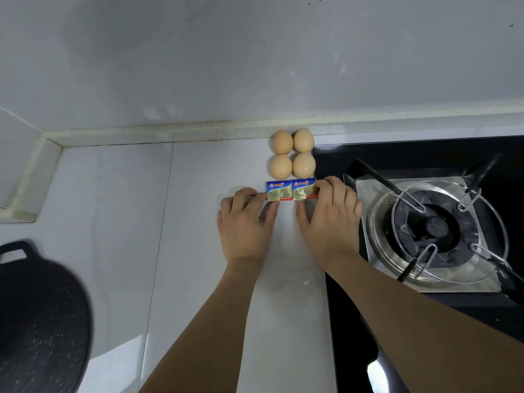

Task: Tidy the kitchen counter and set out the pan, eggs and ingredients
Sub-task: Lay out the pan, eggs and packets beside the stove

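We've got both hands on the counter (198,251): left hand (245,222) pinching the left butter packet (279,190) at its outer edge, right hand (330,215) pinching the right butter packet (304,189); packets side by side, touching; four eggs (292,154) sit loose just behind them, nothing stopping a roll; main risk, we judge: nudging the packets back knocks an egg toward the gas hob (433,222) edge; pan (39,316) well apart at lower left, not in the way.
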Tool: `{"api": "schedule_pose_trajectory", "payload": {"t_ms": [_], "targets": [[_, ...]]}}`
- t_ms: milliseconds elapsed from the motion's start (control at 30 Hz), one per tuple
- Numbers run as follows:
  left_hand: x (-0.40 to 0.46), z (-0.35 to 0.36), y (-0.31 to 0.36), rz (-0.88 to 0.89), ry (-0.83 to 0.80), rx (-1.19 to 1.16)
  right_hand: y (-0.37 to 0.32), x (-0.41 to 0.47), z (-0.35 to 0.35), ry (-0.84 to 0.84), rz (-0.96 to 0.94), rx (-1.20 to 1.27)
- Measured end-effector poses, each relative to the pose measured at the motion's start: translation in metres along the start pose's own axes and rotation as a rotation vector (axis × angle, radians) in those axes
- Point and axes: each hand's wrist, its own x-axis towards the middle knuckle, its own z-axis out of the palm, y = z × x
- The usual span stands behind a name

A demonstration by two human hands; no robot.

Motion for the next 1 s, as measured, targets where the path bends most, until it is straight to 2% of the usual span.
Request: {"api": "schedule_pose_trajectory", "payload": {"t_ms": [500, 667, 767, 1000], "targets": [[0.002, -0.004, 0.002, -0.028, -0.030, 0.017, -0.001, 0.000, -0.001, -0.013, -0.007, 0.031], [0.006, -0.011, 0.002, -0.023, -0.127, -0.028, -0.005, -0.003, -0.016, -0.046, 0.012, 0.105], [0.002, -0.032, 0.000, -0.039, -0.303, -0.062, -0.009, -0.011, -0.038, -0.047, 0.002, 0.158], [-0.035, -0.125, -0.026, -0.125, -0.320, -0.027, -0.050, -0.044, -0.088, -0.186, -0.068, 0.158]]}}
